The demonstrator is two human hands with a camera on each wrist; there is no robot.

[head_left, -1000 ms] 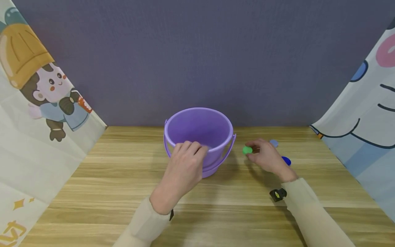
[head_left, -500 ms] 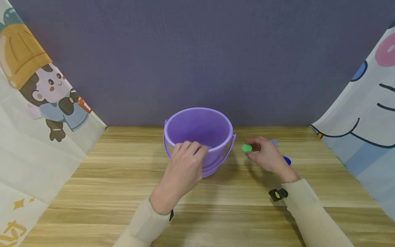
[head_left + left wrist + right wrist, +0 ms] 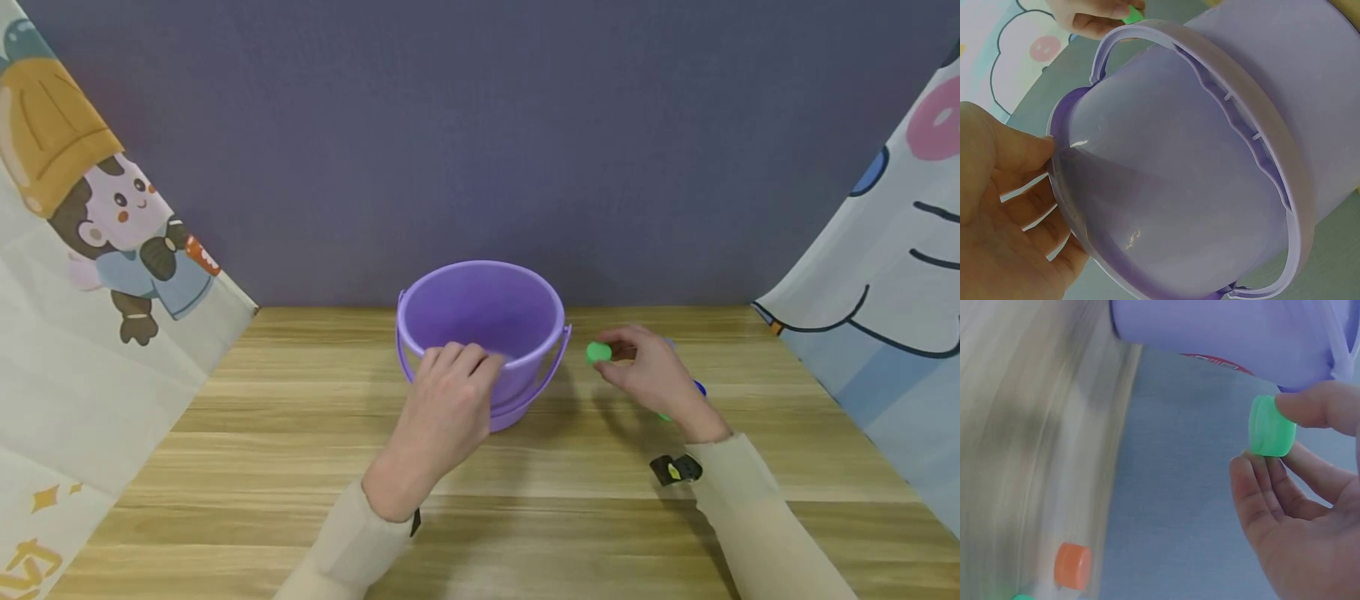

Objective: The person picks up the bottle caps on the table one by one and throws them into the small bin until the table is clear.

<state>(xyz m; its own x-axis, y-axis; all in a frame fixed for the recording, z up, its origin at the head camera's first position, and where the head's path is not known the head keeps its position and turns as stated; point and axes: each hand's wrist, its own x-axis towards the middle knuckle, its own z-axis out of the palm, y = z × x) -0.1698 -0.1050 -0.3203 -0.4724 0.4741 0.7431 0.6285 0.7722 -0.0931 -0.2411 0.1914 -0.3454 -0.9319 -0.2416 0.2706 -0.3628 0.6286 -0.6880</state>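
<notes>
A purple bucket stands upright on the wooden table, its handle hanging down on the near side. My left hand grips the bucket's near rim, thumb outside and fingers over the edge, as the left wrist view shows. To the right of the bucket, my right hand pinches a green bottle cap between thumb and fingers. In the right wrist view the cap is held above the table, apart from the bucket. The bucket's bottom inside is hidden.
Behind my right hand a dark blue cap partly shows, and a green edge peeks out below the wrist. An orange cap lies on the table in the right wrist view. A dark wall rises behind the table.
My right hand has lifted slightly with the green bottle cap, uncovering a bit of green below the wrist. My left hand keeps its grip on the rim.
</notes>
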